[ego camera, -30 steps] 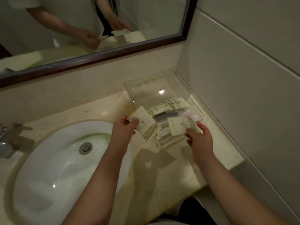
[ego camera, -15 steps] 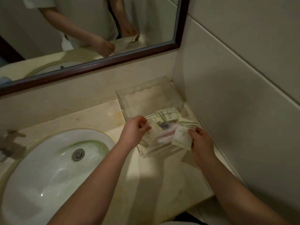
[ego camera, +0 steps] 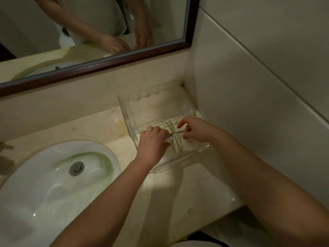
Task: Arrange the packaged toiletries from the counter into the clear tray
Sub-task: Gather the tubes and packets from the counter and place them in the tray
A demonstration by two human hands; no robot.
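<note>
Both hands have come down into the tray (ego camera: 127, 113) since 1 second ago. Then each hand held 1 packet lifted above the near end; now the packets (ego camera: 176, 139) are low inside it, on the pile of striped wrappers at the near end. The left hand (ego camera: 153, 142) is knuckles up with its fingers curled down over a pale packet corner, which it seems to hold against the pile. The right hand (ego camera: 198, 130) reaches in from the wall side, forefinger raised and thumb beneath, and seems to pinch the thin edge of a packet that runs between the 2 hands. How many packets lie under the hands I cannot tell, since the hands cover most of them. The tray sits on the counter (ego camera: 187, 193) in the corner, its far end toward the mirror and its right side near the tiled wall, with the sink (ego camera: 44, 184) to its left. Every packet that I can see lies within the tray walls, all at the near end, while the far half shows only the counter through its clear floor. I judge that carrying is done for these 2 and the work is now tidying: squaring the wrappers so that they lie flat and in line. The task looks close to finished, with letting go and a last straightening left.
</note>
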